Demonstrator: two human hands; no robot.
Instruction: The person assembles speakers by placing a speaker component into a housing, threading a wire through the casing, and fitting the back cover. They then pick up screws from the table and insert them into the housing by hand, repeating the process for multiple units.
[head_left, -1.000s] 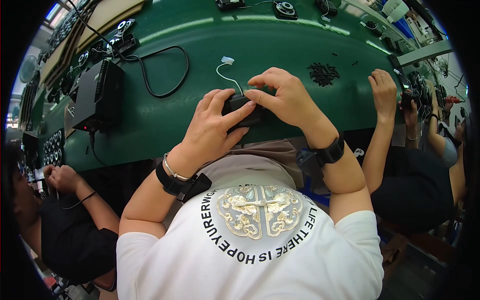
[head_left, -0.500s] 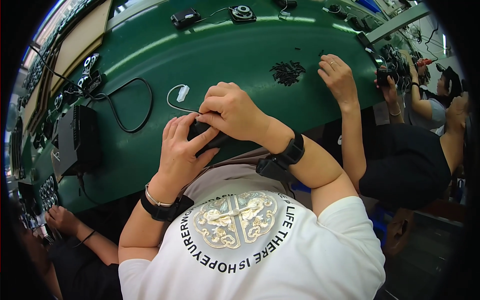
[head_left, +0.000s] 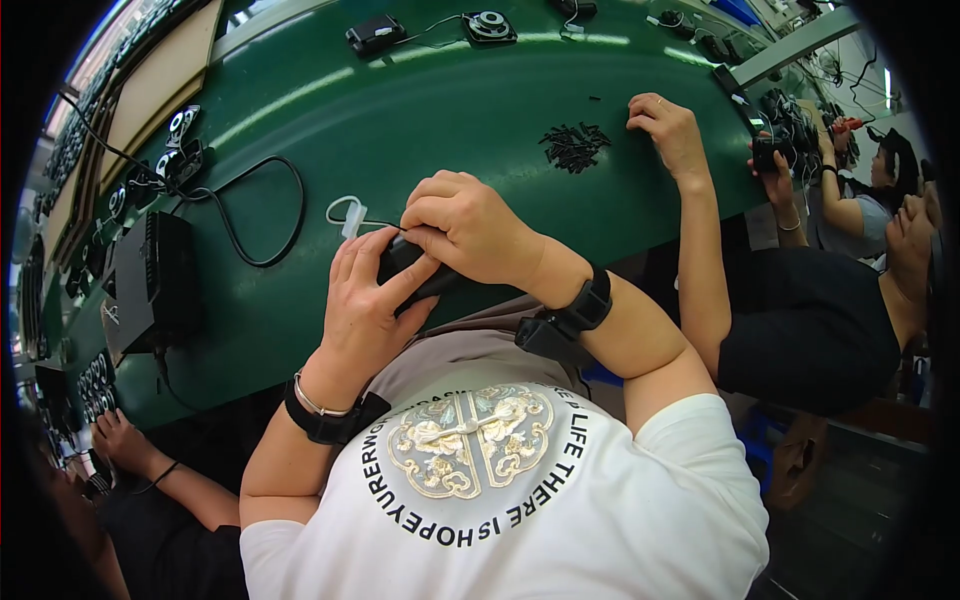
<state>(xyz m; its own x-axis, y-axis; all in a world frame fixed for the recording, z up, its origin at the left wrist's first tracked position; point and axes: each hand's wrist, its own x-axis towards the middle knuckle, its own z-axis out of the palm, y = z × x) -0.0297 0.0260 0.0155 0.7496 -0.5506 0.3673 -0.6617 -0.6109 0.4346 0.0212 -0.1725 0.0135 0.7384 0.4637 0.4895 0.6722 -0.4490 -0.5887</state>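
Close to my body, a black plastic case (head_left: 398, 258) sits between my two hands. My left hand (head_left: 358, 305) grips it from the left, thumb on the near side and fingers on the far side. From above and the right, my right hand (head_left: 468, 222) pinches at the thin cable (head_left: 376, 223) where it meets the case's far edge. The exact pinch point is hidden by my fingers. At the cable's free end, a white connector (head_left: 354, 217) lies just beyond my left fingertips.
A black box-shaped device (head_left: 155, 280) and a looped black cord (head_left: 300, 205) lie at left. Small black pieces (head_left: 575, 147) form a pile, with a co-worker's hand (head_left: 670, 135) beside it. Farther back are a black case (head_left: 374, 36) and a speaker (head_left: 489, 26).
The white connector has swung left and nearer my left fingers, its cable now curled. My hands stay almost in place on the case. The co-worker's hand has shifted slightly left and away.
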